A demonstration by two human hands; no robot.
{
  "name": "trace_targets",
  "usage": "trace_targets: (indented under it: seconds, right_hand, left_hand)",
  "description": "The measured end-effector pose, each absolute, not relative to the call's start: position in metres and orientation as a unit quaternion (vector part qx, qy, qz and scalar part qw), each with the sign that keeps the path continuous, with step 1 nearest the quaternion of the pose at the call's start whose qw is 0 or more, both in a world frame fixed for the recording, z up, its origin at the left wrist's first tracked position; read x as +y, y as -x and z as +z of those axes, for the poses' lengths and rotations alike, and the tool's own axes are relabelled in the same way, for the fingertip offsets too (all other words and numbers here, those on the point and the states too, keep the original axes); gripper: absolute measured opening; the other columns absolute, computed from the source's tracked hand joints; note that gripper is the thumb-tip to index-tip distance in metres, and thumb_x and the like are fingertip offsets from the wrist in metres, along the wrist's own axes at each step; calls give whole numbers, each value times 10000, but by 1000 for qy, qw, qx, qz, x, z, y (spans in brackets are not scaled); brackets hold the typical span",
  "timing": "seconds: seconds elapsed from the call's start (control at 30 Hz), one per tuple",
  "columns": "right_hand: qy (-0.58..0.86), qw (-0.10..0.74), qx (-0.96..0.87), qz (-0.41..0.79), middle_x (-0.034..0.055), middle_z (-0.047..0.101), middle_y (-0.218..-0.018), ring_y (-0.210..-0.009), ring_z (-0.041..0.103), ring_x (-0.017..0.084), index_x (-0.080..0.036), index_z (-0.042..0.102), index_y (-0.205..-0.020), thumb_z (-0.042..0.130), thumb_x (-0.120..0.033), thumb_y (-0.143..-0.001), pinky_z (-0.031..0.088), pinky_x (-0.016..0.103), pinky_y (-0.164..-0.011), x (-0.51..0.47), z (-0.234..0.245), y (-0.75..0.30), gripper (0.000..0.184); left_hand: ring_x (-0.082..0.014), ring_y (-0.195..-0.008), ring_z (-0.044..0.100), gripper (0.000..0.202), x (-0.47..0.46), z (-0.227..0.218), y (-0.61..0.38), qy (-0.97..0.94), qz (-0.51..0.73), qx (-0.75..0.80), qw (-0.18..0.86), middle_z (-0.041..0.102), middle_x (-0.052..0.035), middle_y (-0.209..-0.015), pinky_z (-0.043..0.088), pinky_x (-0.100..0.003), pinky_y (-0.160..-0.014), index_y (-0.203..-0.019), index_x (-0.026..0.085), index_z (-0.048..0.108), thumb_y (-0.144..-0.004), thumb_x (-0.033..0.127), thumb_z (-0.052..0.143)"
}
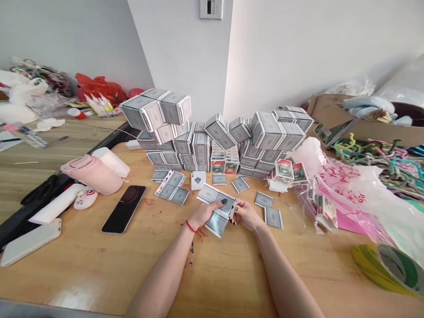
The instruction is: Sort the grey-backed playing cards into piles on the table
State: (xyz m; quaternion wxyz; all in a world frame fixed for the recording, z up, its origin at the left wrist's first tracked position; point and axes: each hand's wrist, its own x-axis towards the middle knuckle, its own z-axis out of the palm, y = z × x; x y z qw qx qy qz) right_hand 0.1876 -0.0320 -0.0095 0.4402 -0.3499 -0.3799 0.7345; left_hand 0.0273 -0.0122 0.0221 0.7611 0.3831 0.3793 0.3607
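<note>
Slantwise, the held cards (208, 194) lie — long axis far-left to near-right.

Card blocks (278, 133) stand in a row toward the back edge of the desk (232, 274), with card boxes (217, 166) at the middle of the row. Loose cards (240, 184) lie before it. Nearer the front edge, joined cards (208, 193) sit between the left hand (202, 215) and the right hand (249, 215). Left of them lies a phone (124, 210), then a bottle (101, 175) toward the left edge. On the right spreads a plastic bag (346, 176), behind it a cardboard box (374, 133), and toward the front right corner, a roll of tape (362, 265).
</note>
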Motion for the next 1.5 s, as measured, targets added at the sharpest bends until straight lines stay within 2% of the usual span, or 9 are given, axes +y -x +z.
trace_targets:
  seconds: [0.13, 0.33, 0.47, 0.67, 0.8, 0.93, 1.13, 1.33, 1.5]
  right_hand:
    - [351, 440, -382, 733, -32, 560, -483, -370, 510, 94, -183, 495, -688, 662, -525, -584, 386, 191, -368, -33, -9, -182, 395]
    - [365, 442, -407, 711, -63, 495, -480, -379, 481, 86, -207, 480, -794, 575, -522, -687, 400, 199, -393, -34, -5, -176, 347]
    - [393, 435, -439, 680, -71, 459, -476, -374, 451, 81, -204, 473, -801, 531, -540, -711, 384, 201, -390, -33, -5, -173, 353]
    - [438, 454, -485, 605, -87, 366, -429, -349, 388, 71, -196, 423, -675, 470, -533, -756, 319, 192, -365, -33, -3, -170, 349]
    - [449, 455, -508, 577, -73, 374, -421, -371, 376, 71, -190, 438, -618, 496, -503, -753, 315, 201, -390, -33, 1, -174, 347]
    - [446, 455, -492, 593, -56, 402, -417, -377, 343, 66, -182, 444, -549, 547, -480, -719, 277, 202, -380, -33, 3, -179, 358]
    - [440, 500, -388, 637, -94, 249, -311, -302, 219, 53, -198, 376, -446, 631, -403, -638, 212, 217, -344, -32, -6, -178, 379]
    - [477, 533, -372, 592, -84, 261, -325, -303, 198, 54, -204, 348, -449, 570, -465, -684, 139, 222, -329, -33, -10, -171, 416]
    - [527, 559, -386, 511, -57, 307, -392, -372, 241, 72, -201, 324, -460, 489, -517, -734, 178, 228, -370, -32, -10, -164, 450]
  left_hand:
    - [-180, -515, 599, 347, -15, 26, -32, -375, 333, 371, 782, 678, -77, -652, 460, -285, -527, -799, 101, 669, -634, 405, 648]
    - [-204, -532, 614, 340, -13, 19, -30, -351, 319, 359, 804, 681, -81, -681, 486, -335, -560, -774, 121, 675, -667, 436, 609]
    - [-238, -615, 633, 332, -12, 14, -29, -357, 313, 371, 798, 683, -72, -684, 498, -371, -627, -816, 145, 679, -660, 431, 616]
    - [-225, -669, 635, 326, -14, 12, -30, -389, 344, 356, 777, 672, -61, -638, 503, -358, -672, -796, 160, 681, -705, 446, 555]
    - [-230, -850, 610, 193, -14, 20, -28, -463, 340, 366, 732, 686, -43, -771, 439, -354, -842, -776, 187, 684, -635, 316, 656]
    - [-215, -985, 555, 206, -13, 23, -30, -504, 318, 333, 731, 671, -31, -899, 350, -331, -949, -817, 207, 675, -612, 221, 669]
    - [-204, -964, 559, 179, -13, 20, -34, -568, 294, 293, 711, 664, -37, -925, 367, -331, -928, -842, 193, 668, -698, 269, 592]
    - [-182, -867, 593, 198, -13, 20, -36, -595, 283, 295, 692, 669, -25, -901, 407, -311, -868, -872, 200, 663, -732, 283, 550]
    - [-179, -827, 602, 188, -14, 24, -37, -590, 285, 294, 695, 679, -16, -810, 411, -302, -858, -833, 202, 670, -737, 298, 540]
